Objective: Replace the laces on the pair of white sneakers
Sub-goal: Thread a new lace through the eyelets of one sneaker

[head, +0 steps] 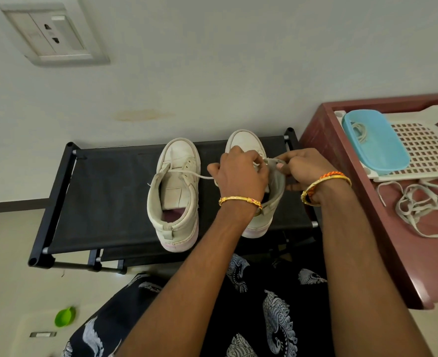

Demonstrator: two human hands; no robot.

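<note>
Head view: both white sneakers sit on the black rack [109, 191]; left hand [241, 173] and right hand [305, 168] are curled over the right sneaker [249, 143], each pinching the lace [187, 173] trailing across the left sneaker [176, 186]. Spare laces [419, 202] lie right of the rack. Best to feed the tip flat through each eyelet, ends even.

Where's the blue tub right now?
In the head view, the blue tub is at the right, on the white rack atop the maroon table, just beyond the loose laces.

Both hands' fingers [254, 161] hide the right sneaker's [246, 143] eyelets; the white rack [424, 145] runs off-frame.
</note>
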